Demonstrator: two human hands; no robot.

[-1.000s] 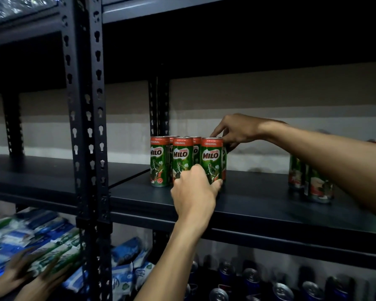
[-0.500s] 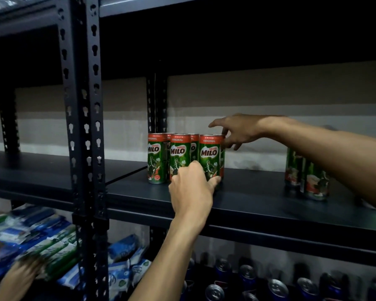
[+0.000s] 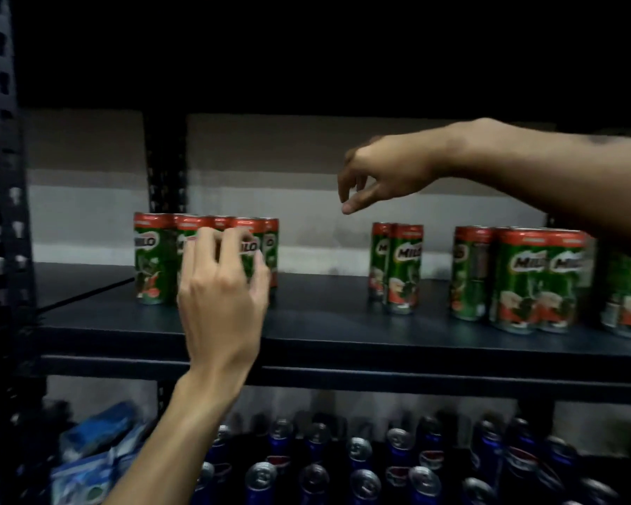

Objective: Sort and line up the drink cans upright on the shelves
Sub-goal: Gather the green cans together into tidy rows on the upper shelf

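Dark metal shelving fills the view, with a pale wall behind it; the middle shelf [image 3: 343,322] carries green Milo cans, all upright, in three clusters. Furthest left stands a tight group of cans [image 3: 150,264], packed side by side with more behind; near the middle of the shelf a pair of cans [image 3: 401,267] stands one behind the other, well apart from the left group; to the right a larger cluster [image 3: 525,278] runs out under the right forearm towards the edge of the view. The left hand [image 3: 223,297] is raised in front of the left group, fingers curled loosely and half open, covering two of the front cans; whether the fingertips touch them I cannot tell. The right hand [image 3: 383,173] hangs in the air above the gap between the left group and the pair, fingers drooping and loosely pinched, gripping nothing. On the shelf below stand blue cans [image 3: 357,468] with silver tops, and blue packets [image 3: 92,442] lie at the lower left beside a perforated upright [image 3: 1,176].
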